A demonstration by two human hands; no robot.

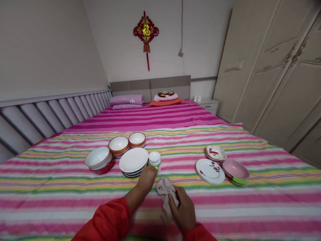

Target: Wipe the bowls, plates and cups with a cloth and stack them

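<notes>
My left hand [147, 176] reaches to the near edge of a small green dish [158, 166], its fingers curled at the rim and partly hidden. On that dish sits a stack of small white bowls [154, 156]. Just left of it, a white plate [133, 159] tops a stack of dark-rimmed plates. My right hand [185, 211] is closed on a crumpled pale cloth [165, 193], low in front of the dishes.
Left are a white-and-red bowl stack [99, 158], orange-banded bowls [118, 145] and a smaller bowl [137, 139]. Right are flowered plates [210, 171], a patterned dish [216, 153], a pink bowl [235, 169] and a green piece [240, 181]. Striped cloth [225, 211] covers the bed.
</notes>
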